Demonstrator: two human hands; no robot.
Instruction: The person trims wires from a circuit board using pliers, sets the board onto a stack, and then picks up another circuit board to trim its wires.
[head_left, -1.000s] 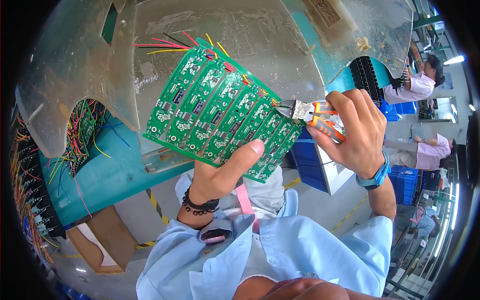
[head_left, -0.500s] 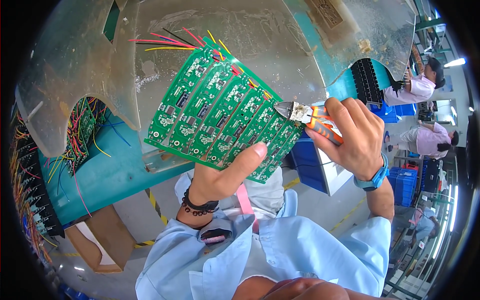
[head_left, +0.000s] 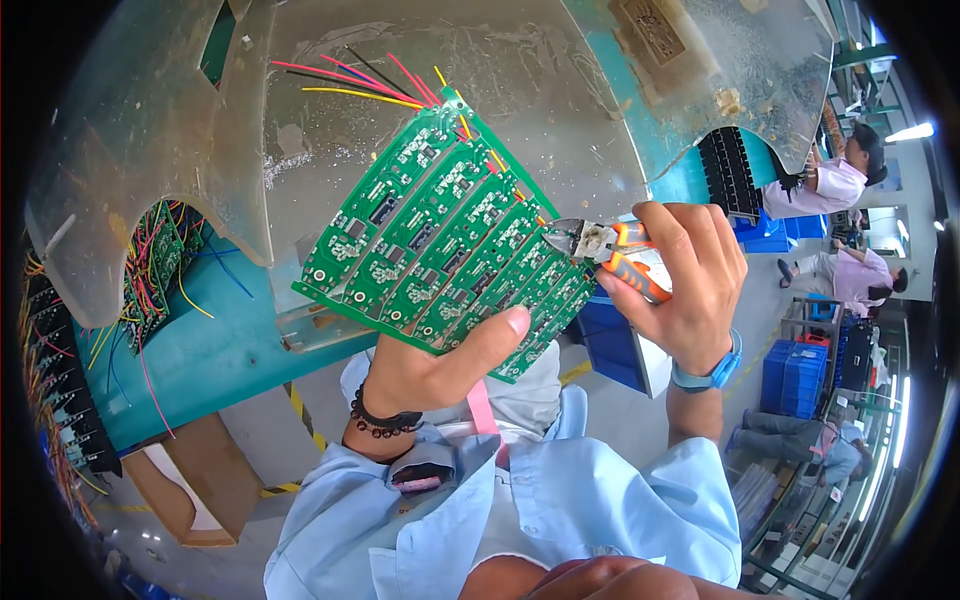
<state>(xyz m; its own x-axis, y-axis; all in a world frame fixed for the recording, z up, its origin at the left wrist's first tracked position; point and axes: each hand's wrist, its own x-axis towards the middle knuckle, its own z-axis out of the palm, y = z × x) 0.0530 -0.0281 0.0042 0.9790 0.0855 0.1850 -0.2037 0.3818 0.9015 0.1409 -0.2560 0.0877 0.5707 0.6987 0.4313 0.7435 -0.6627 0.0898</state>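
A green circuit board panel (head_left: pixel 440 235), split by slots into several strips, is held tilted over the bench in my left hand (head_left: pixel 455 362). My thumb presses on its near face; the other fingers are hidden behind it. Red, black and yellow wires (head_left: pixel 365 85) stick out from its far corner, with short wire bits along the far right edge. In my right hand (head_left: pixel 695 285) are orange-and-grey cutting pliers (head_left: pixel 590 242), fingers wrapped round the handles. Their jaws lie at the panel's right edge; whether they touch a wire I cannot tell.
A worn, scratched plate (head_left: pixel 480 60) covers the teal bench (head_left: pixel 200 355). At left stand another wired board (head_left: pixel 160 260) and a black rack (head_left: pixel 75 390) with wires. A cardboard box (head_left: pixel 215 485) sits on the floor. Blue bins (head_left: pixel 795 378) and several people are at right.
The circuit board panel has turned slightly, its right corner lower. My right hand and the pliers have shifted a little left and down, and the jaws now sit against the panel's edge.
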